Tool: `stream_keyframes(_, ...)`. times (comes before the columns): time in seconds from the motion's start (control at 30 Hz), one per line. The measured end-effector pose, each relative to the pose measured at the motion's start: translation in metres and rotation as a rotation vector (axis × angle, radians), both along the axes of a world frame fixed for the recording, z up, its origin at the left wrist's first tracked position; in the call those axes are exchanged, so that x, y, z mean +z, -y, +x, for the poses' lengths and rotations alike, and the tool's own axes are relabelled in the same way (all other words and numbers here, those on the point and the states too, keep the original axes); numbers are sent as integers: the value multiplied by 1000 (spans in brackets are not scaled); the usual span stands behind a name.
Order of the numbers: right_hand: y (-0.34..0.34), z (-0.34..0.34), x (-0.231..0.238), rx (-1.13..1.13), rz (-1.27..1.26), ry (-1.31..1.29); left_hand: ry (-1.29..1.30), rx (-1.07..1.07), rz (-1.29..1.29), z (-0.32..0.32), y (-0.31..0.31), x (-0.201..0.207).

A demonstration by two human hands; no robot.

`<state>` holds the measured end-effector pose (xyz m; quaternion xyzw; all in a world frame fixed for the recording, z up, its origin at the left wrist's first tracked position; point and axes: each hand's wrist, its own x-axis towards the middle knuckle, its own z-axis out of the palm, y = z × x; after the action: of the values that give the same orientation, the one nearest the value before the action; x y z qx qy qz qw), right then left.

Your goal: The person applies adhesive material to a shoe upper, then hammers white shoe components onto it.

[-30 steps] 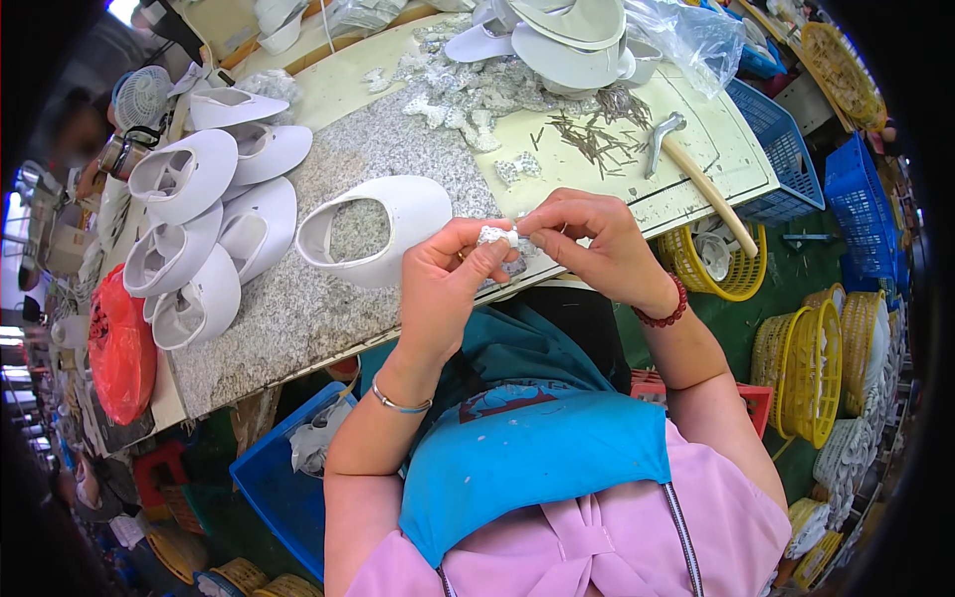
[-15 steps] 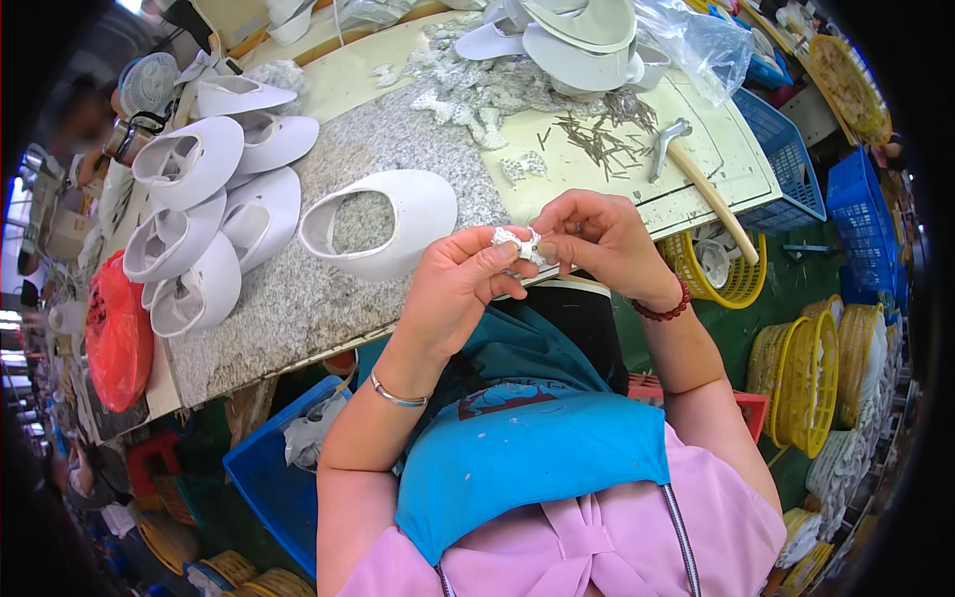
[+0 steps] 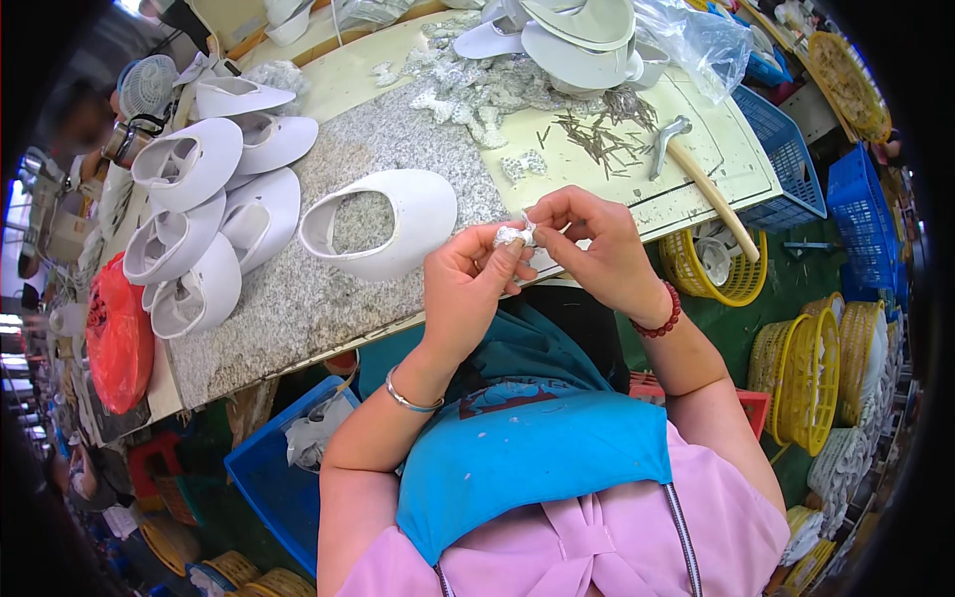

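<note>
Bow, white, sits between the person's hands, just above the near edge of the table. The left hand pinches it between thumb and forefinger, its other fingers curled in beneath. The right hand is bent in from the other side, thumb and forefinger close together at the right end; whether they grip the bow itself or some small piece on it, I cannot tell. A bangle circles the left wrist, red beads the right.

Just left of the left hand, one white visor lies on a speckled grey slab. Farther left, more white visors overlap in a cluster, with a red bag beside them at the table's edge.

Beyond the hands, a loose bow lies near a scatter of thin dark strips. Behind it spreads a pile of bows, with a heap of visors at its far side. To the right, a hammer rests with its wooden handle reaching past the table edge, over a yellow basket.
</note>
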<state>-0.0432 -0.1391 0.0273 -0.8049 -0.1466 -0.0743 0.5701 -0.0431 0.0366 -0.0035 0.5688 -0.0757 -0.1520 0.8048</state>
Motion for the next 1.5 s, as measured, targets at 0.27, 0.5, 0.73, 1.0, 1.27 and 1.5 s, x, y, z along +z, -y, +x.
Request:
stream_keyframes(0.27, -18, -5, -11, -191, -279, 326, 530, 305, 310, -1, 14, -19)
stream_keyframes(0.5, -13, -4, -6, -41, 118, 79, 348, 250, 234, 3, 4, -16)
stream_keyframes(0.73, -10, -2, -2, -25, 69, 0, 284, 218, 115, 0, 6, -9)
stream_keyframes(1.0, -12, 0, -3, -46, -2, 113, 288, 207, 80, -1, 8, -7)
stream_keyframes(1.27, -19, 1, -9, -98, -100, 238, 273, 225, 144, -2, 7, -9)
stream_keyframes(1.5, -28, -1, -15, -122, -153, 428, 195, 133, 105, -2, 1, -10)
